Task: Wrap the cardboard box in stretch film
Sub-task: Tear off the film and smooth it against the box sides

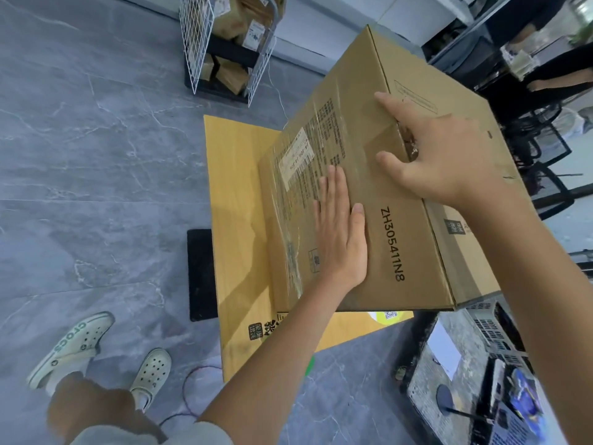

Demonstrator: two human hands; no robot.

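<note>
pressing flat and uncurled, the left hand [340,232] is laid on the large brown cardboard box [417,268], likely so the clear stretch film [288,200] is smoothed on; the box, stood on a yellow wood-grain worktop [237,187], is steadied by the right hand [439,159], spread open, gripping nothing.

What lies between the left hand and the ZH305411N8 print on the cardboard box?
Bare cardboard only, in the head view: the left hand lies flat on the cardboard box beside the print.

The cardboard box [369,194] reads "ZH305411N8"; a white shoe [72,346] reads "crocs".
</note>
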